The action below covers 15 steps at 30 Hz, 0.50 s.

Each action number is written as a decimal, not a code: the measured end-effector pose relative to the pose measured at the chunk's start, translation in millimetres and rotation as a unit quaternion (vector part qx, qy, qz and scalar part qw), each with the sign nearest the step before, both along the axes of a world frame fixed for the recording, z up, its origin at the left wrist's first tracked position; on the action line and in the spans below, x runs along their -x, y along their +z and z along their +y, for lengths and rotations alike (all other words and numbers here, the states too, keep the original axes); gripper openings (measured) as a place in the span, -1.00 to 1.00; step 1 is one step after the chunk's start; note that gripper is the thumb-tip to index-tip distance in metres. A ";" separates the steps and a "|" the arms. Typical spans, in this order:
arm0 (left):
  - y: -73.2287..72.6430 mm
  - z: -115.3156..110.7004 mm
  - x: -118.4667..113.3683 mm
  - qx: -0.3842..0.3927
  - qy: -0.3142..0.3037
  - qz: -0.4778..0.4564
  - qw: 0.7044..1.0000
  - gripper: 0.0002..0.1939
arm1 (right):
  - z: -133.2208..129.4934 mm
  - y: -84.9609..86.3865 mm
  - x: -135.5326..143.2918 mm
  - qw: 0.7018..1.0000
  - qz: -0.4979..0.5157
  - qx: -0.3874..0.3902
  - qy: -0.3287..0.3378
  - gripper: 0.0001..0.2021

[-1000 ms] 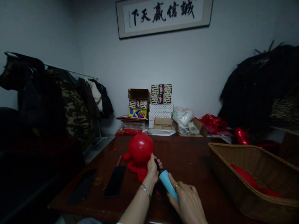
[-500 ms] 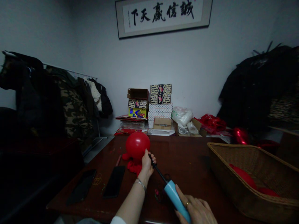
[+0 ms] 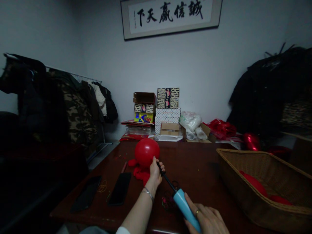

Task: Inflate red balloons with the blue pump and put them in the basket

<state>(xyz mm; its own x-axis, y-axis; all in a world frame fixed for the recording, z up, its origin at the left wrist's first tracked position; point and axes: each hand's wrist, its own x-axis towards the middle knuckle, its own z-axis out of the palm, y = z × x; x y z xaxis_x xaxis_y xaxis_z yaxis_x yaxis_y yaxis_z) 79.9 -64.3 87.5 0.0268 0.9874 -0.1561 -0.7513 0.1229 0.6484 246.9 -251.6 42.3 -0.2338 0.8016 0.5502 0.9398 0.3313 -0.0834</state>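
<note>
A round, partly inflated red balloon (image 3: 147, 152) sits at the middle of the table, its neck hidden in my left hand (image 3: 156, 169). The fingers of that hand are closed where the balloon meets the black nozzle end of a hand pump. A thin black rod runs from there to the pump's light blue barrel (image 3: 186, 208). My right hand (image 3: 207, 218), with a ring on one finger, is wrapped around this barrel near the front edge. Limp red balloons (image 3: 141, 175) lie just behind and left of my left wrist.
At right stands a wicker basket (image 3: 243, 195) with red balloons (image 3: 254, 183) inside. Two dark phone-like slabs (image 3: 120, 189) and yellow rubber bands (image 3: 102, 186) lie at left on the brown table (image 3: 195, 162). Stacked boxes (image 3: 167, 117) and a plastic bag (image 3: 190, 121) stand at the back.
My left hand and the balloon have shifted slightly to the right, and the pump with my right hand has moved a little the same way. Both grips look unchanged.
</note>
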 end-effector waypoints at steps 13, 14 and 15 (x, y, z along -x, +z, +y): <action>-12.9 -12.1 -16.0 0.000 -0.030 0.022 0.999 -0.60 | 29.8 31.7 45.9 0.994 0.042 0.074 -0.074 -0.45; -13.6 -11.5 -14.7 0.000 -0.029 0.023 0.999 -0.60 | 30.8 31.5 47.1 0.993 0.041 0.077 -0.076 -0.45; -14.4 -10.7 -13.4 0.000 -0.028 0.025 0.999 -0.60 | 31.3 30.9 48.0 0.993 0.040 0.079 -0.078 -0.46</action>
<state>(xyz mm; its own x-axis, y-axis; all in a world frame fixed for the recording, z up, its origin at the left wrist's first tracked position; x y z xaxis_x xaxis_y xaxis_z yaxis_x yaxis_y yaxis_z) 93.3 -75.1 73.1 0.0737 0.9846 -0.1585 -0.7105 0.1634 0.6845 198.9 -220.2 73.2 -0.0604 0.9026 0.4261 0.9668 0.1591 -0.1998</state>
